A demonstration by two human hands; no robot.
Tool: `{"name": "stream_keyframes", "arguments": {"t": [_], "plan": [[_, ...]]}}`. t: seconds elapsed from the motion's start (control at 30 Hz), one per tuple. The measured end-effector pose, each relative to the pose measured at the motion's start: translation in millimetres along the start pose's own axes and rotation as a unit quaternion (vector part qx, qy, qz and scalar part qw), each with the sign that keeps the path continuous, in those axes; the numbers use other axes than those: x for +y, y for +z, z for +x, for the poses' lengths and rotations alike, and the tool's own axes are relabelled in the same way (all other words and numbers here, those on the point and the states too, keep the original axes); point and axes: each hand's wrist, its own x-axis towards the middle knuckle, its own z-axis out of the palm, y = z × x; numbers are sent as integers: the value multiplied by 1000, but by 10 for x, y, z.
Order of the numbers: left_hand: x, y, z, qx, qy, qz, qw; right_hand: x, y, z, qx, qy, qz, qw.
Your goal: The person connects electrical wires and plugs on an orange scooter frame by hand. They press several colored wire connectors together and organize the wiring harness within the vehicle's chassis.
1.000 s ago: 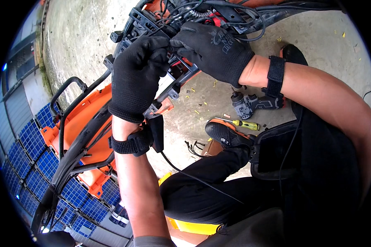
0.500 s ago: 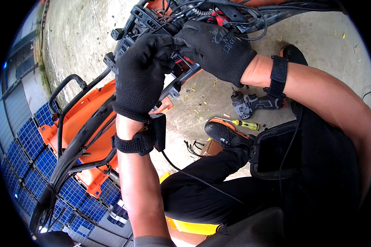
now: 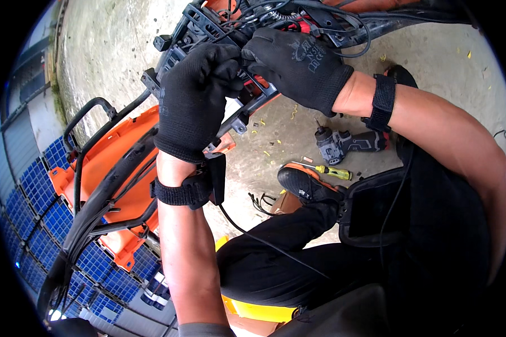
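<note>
Both hands wear black knit gloves and meet at a dark vehicle frame (image 3: 240,123) with brackets, black cables (image 3: 353,39) and a coiled spring sheath (image 3: 280,17). My left hand (image 3: 191,104) has its fingers curled closed at the frame. My right hand (image 3: 298,73) pinches with thumb and forefinger beside the left fingertips. What the fingertips hold, if anything, is hidden. Some red parts (image 3: 302,27) show behind my right hand.
An orange plastic body panel (image 3: 129,202) with black tubes (image 3: 118,228) lies left. On the concrete floor (image 3: 264,168) are a grey-black cordless drill (image 3: 348,143), a yellow-handled screwdriver (image 3: 334,171) and a cardboard box (image 3: 284,202). Blue mesh crates (image 3: 39,202) line the far left. My shoe (image 3: 301,182) is below the drill.
Over the last second both hands have shifted slightly up or rightward together, their fingers still closed at the same spot on the frame. The tools on the floor stay in place.
</note>
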Motion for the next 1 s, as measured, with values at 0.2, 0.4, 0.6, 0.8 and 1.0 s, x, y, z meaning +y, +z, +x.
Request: {"name": "stream_keyframes", "arguments": {"t": [0.2,0.4,0.6,0.8,1.0], "plan": [[10,19,-31,13,-9,-22,1000,-18,-12,25,-23,-7,0,1000],[-31,92,3,52,35,109,992,32,-20,-19,-9,-31,-31,999],[-32,-1,-15,17,47,186,981,6,-5,-27,-26,-18,-49,998],[38,-34,37,6,74,242,967,-7,-67,8,-46,2,-16,999],[73,-65,123,-31,90,258,961,96,-11,1,-30,-14,-12,999]]}}
